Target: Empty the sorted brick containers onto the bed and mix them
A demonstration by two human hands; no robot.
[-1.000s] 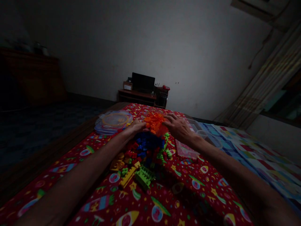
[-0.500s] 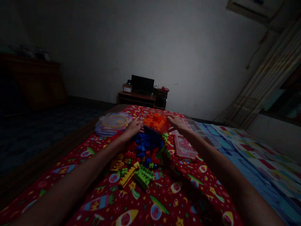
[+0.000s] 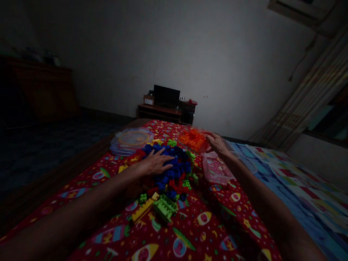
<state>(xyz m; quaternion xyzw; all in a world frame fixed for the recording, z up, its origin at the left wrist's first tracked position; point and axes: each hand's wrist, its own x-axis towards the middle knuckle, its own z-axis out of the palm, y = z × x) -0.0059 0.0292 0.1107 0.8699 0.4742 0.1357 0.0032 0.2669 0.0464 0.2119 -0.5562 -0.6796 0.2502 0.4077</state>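
My left hand (image 3: 155, 163) is spread palm down over a heap of blue building bricks (image 3: 175, 167), touching the top of the pile. Red bricks (image 3: 178, 186) and green bricks (image 3: 190, 156) lie around the blue ones. At the far right of the heap, my right hand (image 3: 216, 143) grips the right side of a clear plastic box (image 3: 207, 148) filled with orange bricks (image 3: 192, 139). Its fingertips are partly hidden there. Nearest me lie a large light-green brick (image 3: 165, 207) and a long yellow brick (image 3: 145, 208).
Stacked clear lids (image 3: 133, 138) lie left of the heap. A clear plastic container (image 3: 217, 170) stands right of it, near my right forearm. Everything rests on a red patterned cloth (image 3: 190, 232), with a blue checked sheet (image 3: 274, 192) to the right.
The box of orange bricks has moved right with my right hand. My left hand has left the box and come down, fingers spread, onto the blue bricks.
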